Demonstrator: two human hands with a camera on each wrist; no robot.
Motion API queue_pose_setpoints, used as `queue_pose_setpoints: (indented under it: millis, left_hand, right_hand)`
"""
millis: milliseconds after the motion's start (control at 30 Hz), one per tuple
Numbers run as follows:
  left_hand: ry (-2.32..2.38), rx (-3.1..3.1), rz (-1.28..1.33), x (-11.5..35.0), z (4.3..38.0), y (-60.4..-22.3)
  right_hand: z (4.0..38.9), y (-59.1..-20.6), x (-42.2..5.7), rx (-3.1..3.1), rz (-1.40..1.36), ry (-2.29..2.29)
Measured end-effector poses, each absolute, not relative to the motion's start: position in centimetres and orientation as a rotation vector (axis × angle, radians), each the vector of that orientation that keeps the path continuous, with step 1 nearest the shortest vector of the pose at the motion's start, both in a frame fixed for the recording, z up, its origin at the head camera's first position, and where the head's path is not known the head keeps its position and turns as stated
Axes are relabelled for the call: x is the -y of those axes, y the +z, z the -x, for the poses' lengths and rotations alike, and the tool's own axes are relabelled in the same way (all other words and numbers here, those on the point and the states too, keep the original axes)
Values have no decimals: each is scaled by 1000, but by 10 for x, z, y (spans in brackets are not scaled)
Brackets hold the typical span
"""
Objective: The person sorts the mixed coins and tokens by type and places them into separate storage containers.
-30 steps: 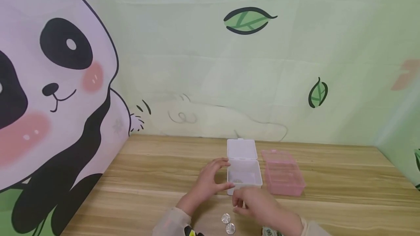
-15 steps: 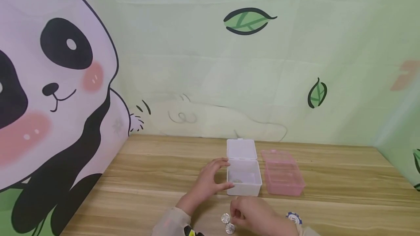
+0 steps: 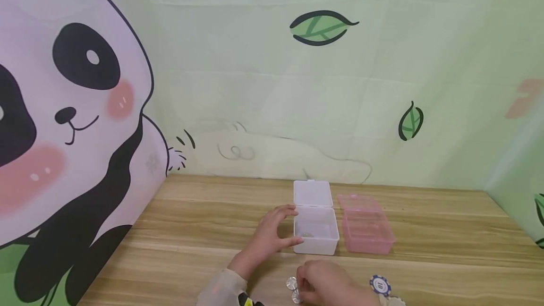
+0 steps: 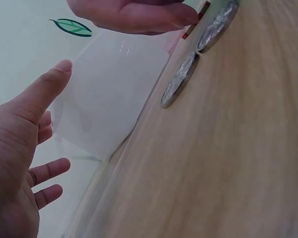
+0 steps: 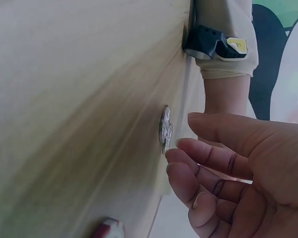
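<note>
My left hand [image 3: 268, 234] is at the left side of an open white plastic box [image 3: 316, 246], thumb by its front rim and fingers spread along the side. Inside that box lies a silvery round piece [image 3: 307, 234]. My right hand [image 3: 326, 281] is low over the table in front of the box, beside two silver coins [image 3: 291, 283]. Its thumb and bent fingers [image 5: 183, 177] are apart in the right wrist view, with nothing seen between them. One coin [image 4: 180, 79] lies flat on the wood in the left wrist view, edge to edge with the other.
An open pink translucent box [image 3: 369, 245] stands right of the white one. Near my right wrist lies a blue-and-white poker chip [image 3: 380, 285]; a red-edged chip [image 5: 109, 229] shows in the right wrist view. A panda-printed cloth [image 3: 238, 60] rises behind the wooden table [image 3: 204, 216].
My right hand has moved from the white box's front down toward the coins, uncovering the blue-and-white chip. The left hand stays where it was.
</note>
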State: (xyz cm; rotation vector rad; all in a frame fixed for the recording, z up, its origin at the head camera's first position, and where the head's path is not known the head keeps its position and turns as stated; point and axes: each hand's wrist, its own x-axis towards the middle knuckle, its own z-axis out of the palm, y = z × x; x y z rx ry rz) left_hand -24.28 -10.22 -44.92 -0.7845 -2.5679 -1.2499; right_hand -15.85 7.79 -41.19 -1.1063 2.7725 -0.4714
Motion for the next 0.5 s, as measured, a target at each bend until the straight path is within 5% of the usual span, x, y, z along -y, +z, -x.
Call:
queue_pose_setpoints:
  millis: [500]
  left_hand:
    - [-1260, 2577, 789, 103, 241, -448]
  right_hand:
    - [156, -421, -71, -2815, 1066, -370]
